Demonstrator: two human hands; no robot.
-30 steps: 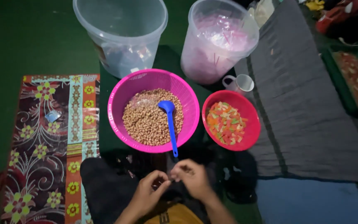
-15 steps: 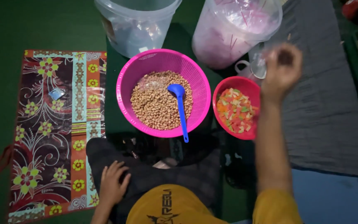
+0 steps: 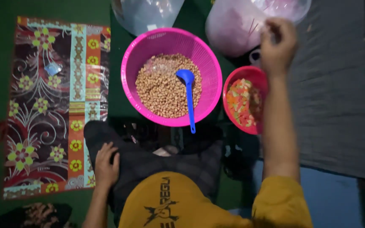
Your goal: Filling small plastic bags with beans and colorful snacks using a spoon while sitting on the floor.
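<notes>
The person sits on the floor with the containers fanned out in front of the knees, all within arm's reach. The right hand is raised at the upper right of the frame, over the edge of the pink-tinted plastic tub and just above the small red bowl. Its fingers are curled and pinched together at the tips, as if closed on something very small; what it holds, if anything, is too small and blurred to make out. The left hand lies at the lower left, palm down and fingers loosely spread, resting flat on the dark checked cloth over the lap and holding nothing; it seems merely to be parked there.

The pink basket sits at the centre top of the frame, filled with pale brown peanuts. A blue spoon lies in it, its bowl buried in the nuts near the middle, its handle running almost straight down the frame and overhanging the near rim, so the long axis points toward the person and the handle is easy to take. The red bowl, touching the basket's right side, holds chopped orange, green and pale pieces. A clear tub stands at the top, and a flowered mat covers the floor at left.
</notes>
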